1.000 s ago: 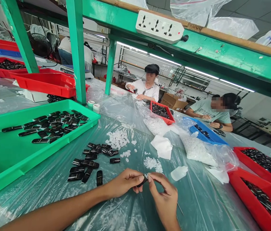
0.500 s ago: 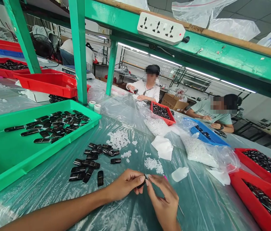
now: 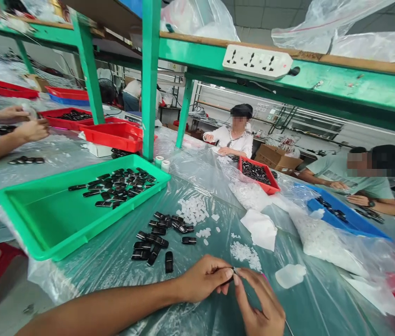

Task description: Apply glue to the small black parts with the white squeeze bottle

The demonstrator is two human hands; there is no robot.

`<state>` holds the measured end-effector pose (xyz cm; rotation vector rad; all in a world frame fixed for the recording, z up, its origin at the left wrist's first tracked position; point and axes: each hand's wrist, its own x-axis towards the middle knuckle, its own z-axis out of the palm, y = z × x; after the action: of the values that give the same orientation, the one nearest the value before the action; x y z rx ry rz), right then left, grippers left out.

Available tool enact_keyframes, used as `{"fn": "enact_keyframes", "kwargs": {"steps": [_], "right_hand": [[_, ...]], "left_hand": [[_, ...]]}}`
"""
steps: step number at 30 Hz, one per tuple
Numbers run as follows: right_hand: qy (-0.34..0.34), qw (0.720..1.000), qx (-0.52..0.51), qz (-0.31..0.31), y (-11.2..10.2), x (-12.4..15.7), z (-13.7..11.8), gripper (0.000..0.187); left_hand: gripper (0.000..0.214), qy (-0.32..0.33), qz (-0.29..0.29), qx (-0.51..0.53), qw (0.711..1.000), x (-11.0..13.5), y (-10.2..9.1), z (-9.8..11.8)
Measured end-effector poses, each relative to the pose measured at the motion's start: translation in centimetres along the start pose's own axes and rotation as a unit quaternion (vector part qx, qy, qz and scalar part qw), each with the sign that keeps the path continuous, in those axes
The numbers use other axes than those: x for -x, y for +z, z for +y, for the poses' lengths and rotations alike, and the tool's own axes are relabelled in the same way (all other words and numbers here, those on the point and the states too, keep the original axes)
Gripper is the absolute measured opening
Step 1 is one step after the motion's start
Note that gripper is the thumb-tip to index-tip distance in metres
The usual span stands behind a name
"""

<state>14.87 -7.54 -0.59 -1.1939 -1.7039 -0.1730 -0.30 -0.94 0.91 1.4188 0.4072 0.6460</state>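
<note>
My left hand point(image 3: 211, 280) is closed around a small black plastic part point(image 3: 228, 276), mostly hidden by the fingers. My right hand point(image 3: 258, 298) pinches at the end of the same part, thumb and forefinger together; any tiny piece between them is too small to make out. A pink bit point(image 3: 264, 277) and a thin metal rod point(image 3: 289, 328) show beside the right hand. Left of the hands lie several loose black parts point(image 3: 153, 240). Beyond are a pile of larger white pieces point(image 3: 193, 210) and a pile of tiny white pieces point(image 3: 244, 255).
A green tray point(image 3: 53, 249) with black parts stands at left. A white bottle point(image 3: 290, 276) lies at right, near a bag of white pieces point(image 3: 327, 242) and a blue tray point(image 3: 383, 231). A green shelf frame point(image 3: 151, 93) rises ahead. Co-workers sit opposite; another person's hands point(image 3: 31, 126) are at far left.
The view has swung left, so the scene sits further right and another person's hands show at far left. My hands keep the same grip on the black part.
</note>
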Motion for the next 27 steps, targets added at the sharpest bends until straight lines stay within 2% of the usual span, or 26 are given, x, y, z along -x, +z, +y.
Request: {"fn": "enact_keyframes", "kwargs": {"steps": [4, 8, 12, 15, 18, 22, 25, 27], "right_hand": [[-0.056, 0.997, 0.059, -0.006, 0.2, 0.0, 0.8, 0.024], [-0.051, 0.995, 0.081, -0.02, 0.0, -0.2, 1.3, 0.025], [-0.065, 0.993, 0.088, -0.039, -0.4, -0.4, 1.5, 0.021], [-0.064, 0.991, 0.101, -0.061, -0.5, -0.5, 1.5, 0.017], [-0.054, 0.99, 0.1, -0.08, -0.5, -0.5, 1.2, 0.016], [-0.044, 0.988, 0.101, -0.108, -0.5, -0.6, 0.5, 0.014], [-0.034, 0.986, 0.098, -0.131, -0.5, -0.6, 0.1, 0.014], [-0.031, 0.986, 0.093, -0.135, -0.5, -0.5, 0.0, 0.014]], "left_hand": [[0.057, -0.018, 0.036, -0.004, 0.999, -0.5, -0.2, -0.1], [0.059, -0.019, 0.062, -0.023, 0.998, -1.3, -0.6, 0.8], [0.059, 0.011, 0.119, -0.058, 0.991, -1.7, -2.0, 4.0], [0.059, 0.047, 0.179, -0.114, 0.976, -1.7, -4.7, 7.3], [0.057, 0.089, 0.266, -0.2, 0.939, -0.8, -8.9, 10.6], [0.058, 0.106, 0.361, -0.329, 0.866, 1.8, -15.2, 13.8], [0.053, 0.081, 0.401, -0.435, 0.802, 4.1, -18.9, 14.6], [0.056, 0.058, 0.415, -0.498, 0.759, 5.3, -20.4, 14.2]]}}
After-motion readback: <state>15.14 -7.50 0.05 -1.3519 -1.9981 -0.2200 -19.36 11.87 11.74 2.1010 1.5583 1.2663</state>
